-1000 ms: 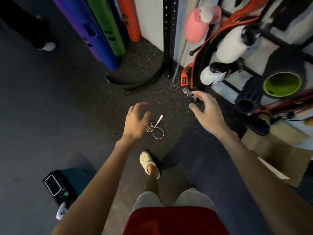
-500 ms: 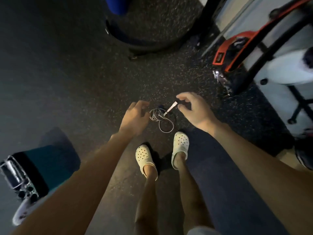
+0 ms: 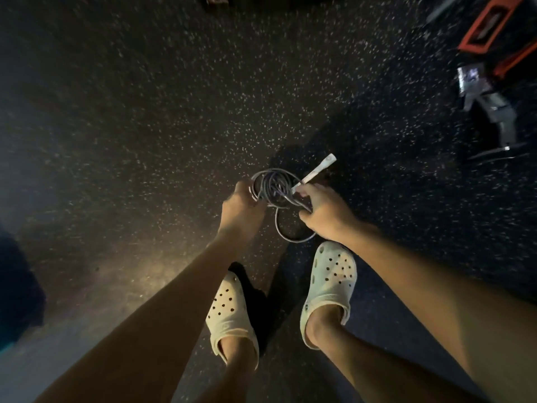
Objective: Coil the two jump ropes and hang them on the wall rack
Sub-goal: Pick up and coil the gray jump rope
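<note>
One bundle of jump rope (image 3: 273, 187) held down near speckled rubber floor (image 3: 145, 141), just ahead of your clogs (image 3: 331, 283). Left grip (image 3: 241, 206) clenched round left side of loose grey bundle; right grip (image 3: 325, 212) pinching cable beside white handle (image 3: 318, 169), which pokes up-right. One loop (image 3: 295, 240) droops below bundle, not gathered. Cannot tell whether bundle holds one rope or both. Judgement: early stage, coil untidy, needs tightening. Wall rack out of view; nothing hung, as far as shown.
</note>
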